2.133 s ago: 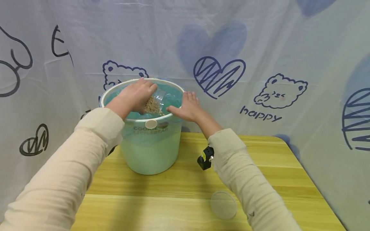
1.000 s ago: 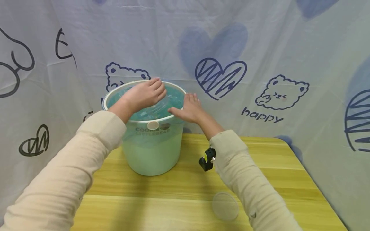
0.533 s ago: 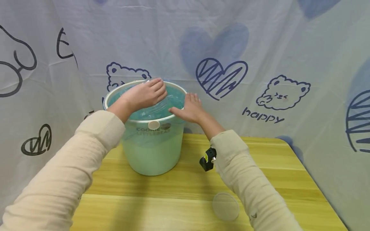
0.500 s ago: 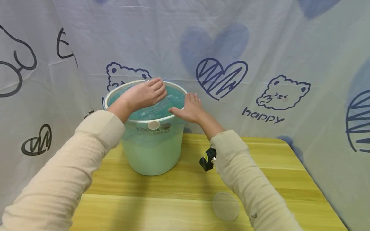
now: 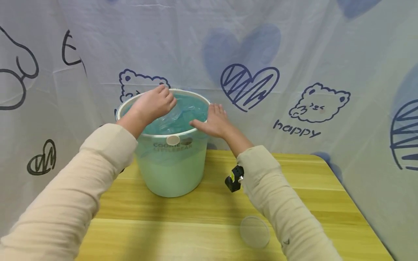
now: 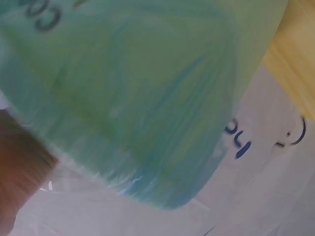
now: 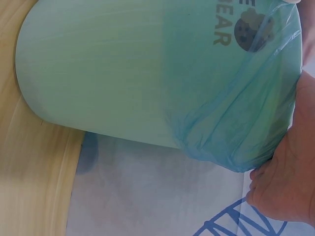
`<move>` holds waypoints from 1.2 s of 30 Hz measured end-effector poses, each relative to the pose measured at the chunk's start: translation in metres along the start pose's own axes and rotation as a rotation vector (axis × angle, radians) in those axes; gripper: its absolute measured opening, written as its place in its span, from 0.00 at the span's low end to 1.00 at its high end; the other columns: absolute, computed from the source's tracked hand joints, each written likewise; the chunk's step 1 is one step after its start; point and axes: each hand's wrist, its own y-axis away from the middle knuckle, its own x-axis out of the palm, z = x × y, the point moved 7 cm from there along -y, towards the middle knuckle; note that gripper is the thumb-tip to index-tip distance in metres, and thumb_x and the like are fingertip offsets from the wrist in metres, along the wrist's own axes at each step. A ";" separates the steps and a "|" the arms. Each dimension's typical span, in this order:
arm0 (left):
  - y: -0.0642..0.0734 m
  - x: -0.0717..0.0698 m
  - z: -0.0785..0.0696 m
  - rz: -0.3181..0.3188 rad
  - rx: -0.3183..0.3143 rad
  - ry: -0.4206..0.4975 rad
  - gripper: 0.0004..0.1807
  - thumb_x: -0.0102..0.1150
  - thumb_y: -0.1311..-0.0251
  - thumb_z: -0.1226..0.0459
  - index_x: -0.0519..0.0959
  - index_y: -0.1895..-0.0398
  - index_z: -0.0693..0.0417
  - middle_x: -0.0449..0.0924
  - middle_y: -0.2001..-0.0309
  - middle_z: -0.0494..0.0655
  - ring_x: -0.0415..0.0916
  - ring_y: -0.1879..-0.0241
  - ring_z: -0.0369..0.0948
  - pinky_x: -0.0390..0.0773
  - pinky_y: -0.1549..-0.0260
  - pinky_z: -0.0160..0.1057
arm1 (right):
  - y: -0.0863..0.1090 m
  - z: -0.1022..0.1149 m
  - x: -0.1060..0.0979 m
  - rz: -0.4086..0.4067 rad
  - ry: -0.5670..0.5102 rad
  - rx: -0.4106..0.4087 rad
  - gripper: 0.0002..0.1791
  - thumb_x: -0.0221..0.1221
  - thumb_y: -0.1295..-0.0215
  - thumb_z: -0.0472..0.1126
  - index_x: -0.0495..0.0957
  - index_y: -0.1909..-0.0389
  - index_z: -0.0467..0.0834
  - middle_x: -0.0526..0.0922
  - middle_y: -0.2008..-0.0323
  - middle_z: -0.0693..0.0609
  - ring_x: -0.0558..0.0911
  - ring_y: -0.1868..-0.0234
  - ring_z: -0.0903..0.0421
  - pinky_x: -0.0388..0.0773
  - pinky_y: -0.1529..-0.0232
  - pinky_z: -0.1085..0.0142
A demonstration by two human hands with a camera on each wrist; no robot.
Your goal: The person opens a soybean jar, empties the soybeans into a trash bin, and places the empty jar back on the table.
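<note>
A pale green trash can (image 5: 171, 174) with a white rim and a blue-green bag liner (image 5: 192, 119) stands upright on the table. Over its opening, my left hand (image 5: 151, 107) holds a clear plastic container (image 5: 172, 113), back of the hand up and most of the container hidden beneath it. At the can's right side my right hand (image 5: 213, 121) grips the rim, thumb on the inner side. In the right wrist view the fingertips of the right hand (image 7: 288, 182) bend down against the liner's folded outer edge. No granules show in the can's visible opening.
A clear round lid (image 5: 254, 232) lies on the wooden table (image 5: 183, 232), near the right forearm. Close behind the can hangs a white curtain (image 5: 196, 54) with printed hearts and bears. A black wrist camera (image 5: 234, 178) sits below the right cuff.
Beige granules seen earlier in the clear container are out of sight. The left hand turned over and moved right, then came back left with the container. The right hand has stayed at the rim.
</note>
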 end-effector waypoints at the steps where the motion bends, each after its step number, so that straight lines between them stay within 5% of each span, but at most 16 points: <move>1: 0.001 0.003 -0.002 0.019 0.006 -0.001 0.21 0.58 0.44 0.73 0.70 0.45 0.62 0.74 0.47 0.57 0.71 0.45 0.49 0.67 0.38 0.42 | 0.000 0.000 0.000 0.000 -0.001 0.000 0.53 0.45 0.38 0.65 0.35 0.30 0.31 0.37 0.28 0.36 0.36 0.26 0.41 0.35 0.26 0.53; 11: 0.007 -0.015 0.022 -0.149 -0.082 -0.026 0.29 0.66 0.51 0.71 0.67 0.45 0.65 0.72 0.46 0.58 0.69 0.44 0.50 0.67 0.37 0.43 | 0.001 0.001 -0.004 -0.009 -0.003 -0.010 0.53 0.46 0.38 0.65 0.35 0.30 0.30 0.37 0.28 0.35 0.35 0.27 0.42 0.34 0.26 0.53; 19: 0.011 0.004 0.000 0.037 0.027 -0.042 0.17 0.53 0.42 0.75 0.71 0.48 0.62 0.75 0.48 0.56 0.71 0.46 0.49 0.68 0.38 0.42 | 0.002 0.001 -0.003 -0.005 -0.005 -0.015 0.53 0.46 0.38 0.65 0.35 0.30 0.30 0.37 0.28 0.35 0.35 0.27 0.41 0.34 0.26 0.53; 24: 0.014 0.007 0.000 0.099 -0.005 -0.017 0.22 0.57 0.43 0.74 0.69 0.44 0.62 0.72 0.44 0.57 0.69 0.43 0.49 0.65 0.36 0.42 | 0.002 -0.001 -0.002 -0.010 -0.015 -0.017 0.53 0.46 0.39 0.64 0.35 0.30 0.30 0.37 0.28 0.35 0.35 0.27 0.41 0.34 0.26 0.53; 32: 0.019 0.015 0.013 0.158 -0.188 0.412 0.44 0.77 0.64 0.62 0.61 0.45 0.69 0.67 0.45 0.64 0.63 0.40 0.57 0.60 0.33 0.49 | 0.003 -0.002 -0.001 -0.015 -0.012 -0.004 0.54 0.45 0.39 0.66 0.34 0.30 0.31 0.36 0.28 0.36 0.34 0.27 0.42 0.33 0.26 0.54; 36: 0.025 0.025 0.020 0.184 -0.315 0.641 0.46 0.76 0.63 0.62 0.59 0.42 0.70 0.64 0.41 0.66 0.59 0.39 0.59 0.61 0.34 0.51 | 0.003 0.001 -0.001 -0.043 -0.006 -0.006 0.55 0.45 0.39 0.68 0.35 0.30 0.31 0.37 0.28 0.35 0.36 0.26 0.42 0.34 0.26 0.54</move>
